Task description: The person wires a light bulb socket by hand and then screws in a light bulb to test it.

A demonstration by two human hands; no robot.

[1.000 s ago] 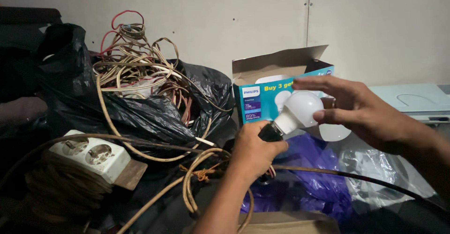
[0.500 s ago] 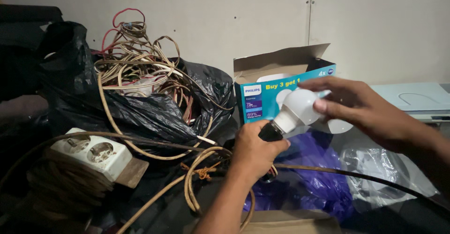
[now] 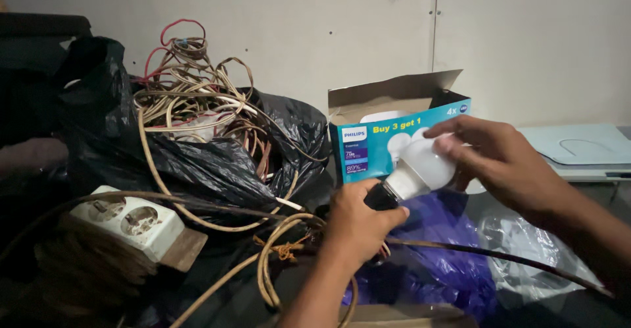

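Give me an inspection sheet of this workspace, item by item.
Surface: hidden under bags and wires.
Job's things: white bulb seated in black socket.
Clutter: black bag, purple bag, clear bag, open bulb box.
Grippers: left hand grips the socket; right hand holds the bulb.
Cables: tangled wire heap; tan cord; white double outlet.
Surroundings: pale wall.
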